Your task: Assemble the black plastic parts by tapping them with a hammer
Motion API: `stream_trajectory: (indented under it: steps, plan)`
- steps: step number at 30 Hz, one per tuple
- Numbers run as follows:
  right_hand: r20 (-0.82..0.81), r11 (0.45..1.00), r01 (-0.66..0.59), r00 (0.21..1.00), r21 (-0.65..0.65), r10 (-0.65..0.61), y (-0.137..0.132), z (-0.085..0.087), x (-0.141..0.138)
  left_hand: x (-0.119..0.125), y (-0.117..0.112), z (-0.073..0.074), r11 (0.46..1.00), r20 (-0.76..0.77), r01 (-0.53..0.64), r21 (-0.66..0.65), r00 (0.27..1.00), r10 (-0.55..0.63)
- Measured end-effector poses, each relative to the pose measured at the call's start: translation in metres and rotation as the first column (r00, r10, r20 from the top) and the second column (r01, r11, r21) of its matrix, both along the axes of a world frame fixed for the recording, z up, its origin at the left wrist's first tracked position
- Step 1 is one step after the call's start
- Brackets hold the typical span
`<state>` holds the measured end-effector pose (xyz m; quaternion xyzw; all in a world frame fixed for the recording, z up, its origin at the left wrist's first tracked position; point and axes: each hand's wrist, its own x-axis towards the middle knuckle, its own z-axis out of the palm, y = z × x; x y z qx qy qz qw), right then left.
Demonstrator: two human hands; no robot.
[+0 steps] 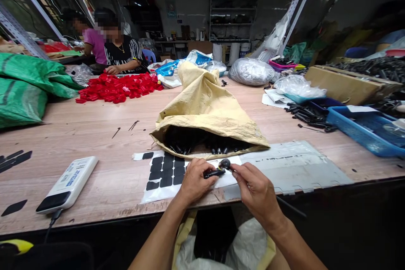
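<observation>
My left hand (196,179) is closed around a slim black cylindrical part (214,173) just above the table's front edge. In the fingertips of my right hand (253,183) is a small black round-headed part (225,163), held close to the cylinder's end; I cannot tell whether the two touch. A bit of yellow shows between them. Beyond my hands a tan woven sack (211,109) lies with its mouth toward me, black parts (221,150) inside. Under and beside my left hand is a white sheet of black rounded stickers (167,169).
A white power bank (68,185) with a cable lies at left. Red parts (122,87) are heaped farther back, near two people (122,57). At right stand a blue tray (363,130) and black parts (308,114). An open sack (253,240) sits below the table edge.
</observation>
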<state>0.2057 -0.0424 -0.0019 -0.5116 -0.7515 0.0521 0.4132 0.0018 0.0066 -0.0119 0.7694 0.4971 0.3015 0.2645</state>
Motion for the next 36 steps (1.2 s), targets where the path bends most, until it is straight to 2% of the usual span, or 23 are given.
stream_trajectory:
  steps: [2, 5, 8, 11, 14, 17, 20, 23, 26, 29, 32, 36]
  plan:
    - [0.034, 0.999, -0.008, 0.999, -0.041, 0.009, -0.001, -0.004, 0.001, 0.000, 0.000, 0.001, 1.000, -0.008, -0.004, -0.004, 1.000, 0.004]
    - [0.021, 0.999, 0.041, 0.999, -0.036, -0.040, 0.002, -0.006, 0.010, 0.000, 0.000, 0.003, 1.000, -0.011, 0.004, -0.019, 1.000, -0.004]
    - [0.034, 0.994, 0.110, 0.993, -0.005, -0.110, 0.009, -0.007, 0.035, -0.003, 0.000, 0.003, 0.999, 0.018, 0.025, -0.045, 1.000, -0.024]
    - [0.152, 0.984, 0.174, 0.973, 0.029, -0.176, 0.019, -0.015, 0.068, -0.006, 0.002, 0.002, 0.995, 0.073, 0.067, -0.071, 0.995, -0.061]
    - [0.269, 0.983, 0.181, 0.945, 0.041, -0.185, 0.028, -0.029, 0.096, -0.008, 0.003, 0.001, 0.992, 0.118, 0.095, -0.080, 0.989, -0.085]
    - [0.289, 0.981, 0.186, 0.937, 0.064, -0.196, 0.033, -0.036, 0.108, -0.009, 0.004, 0.000, 0.992, 0.138, 0.099, -0.076, 0.987, -0.088]
    - [0.274, 0.969, 0.216, 0.931, 0.116, -0.240, 0.031, -0.029, 0.099, -0.009, 0.003, 0.001, 0.993, 0.137, 0.100, -0.067, 0.986, -0.090]
    - [0.176, 0.968, 0.198, 0.958, 0.156, -0.225, 0.023, -0.011, 0.072, -0.008, 0.002, 0.002, 0.994, 0.122, 0.100, -0.048, 0.988, -0.094]
    - [0.107, 0.998, 0.034, 0.993, 0.052, -0.040, 0.016, 0.004, 0.036, -0.007, 0.001, 0.001, 0.995, 0.098, 0.101, -0.026, 0.990, -0.098]
    - [0.133, 0.992, -0.087, 0.986, -0.095, 0.100, 0.015, 0.007, 0.006, -0.007, 0.000, -0.002, 0.994, 0.073, 0.108, 0.000, 0.991, -0.108]
    - [0.205, 0.975, -0.107, 0.968, -0.197, 0.147, 0.018, 0.003, -0.009, -0.007, -0.001, -0.004, 0.992, 0.055, 0.120, 0.038, 0.991, -0.122]
    - [0.280, 0.961, -0.102, 0.944, -0.259, 0.176, 0.024, -0.004, -0.012, -0.007, -0.002, -0.006, 0.988, 0.035, 0.134, 0.078, 0.990, -0.137]
